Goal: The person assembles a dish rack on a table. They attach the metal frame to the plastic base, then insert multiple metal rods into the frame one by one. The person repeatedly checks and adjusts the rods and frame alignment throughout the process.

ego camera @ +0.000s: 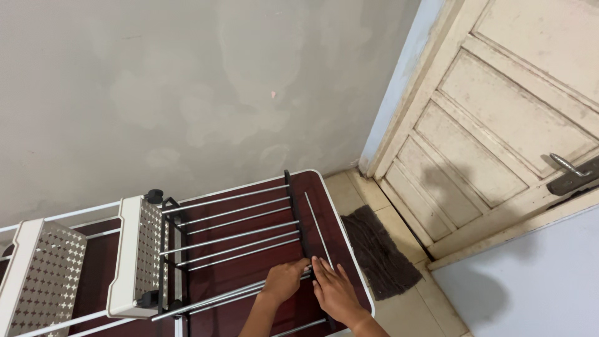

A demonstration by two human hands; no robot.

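Grey wall (pixel 187 81) far ahead. My left hand (pixel 284 281) grips a metal rod (pixel 237 294); my right hand (pixel 334 290) lies open on the rack's black bar (pixel 298 218). Fingers might get pinched if the rod slips.

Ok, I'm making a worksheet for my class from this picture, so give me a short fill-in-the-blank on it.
1. Both hands, left hand and right hand, rest on thin ____ rods.
2. The rods lie over a dark ____ table.
3. A dark mat lies before the ____.

Missing: metal; red-brown; door
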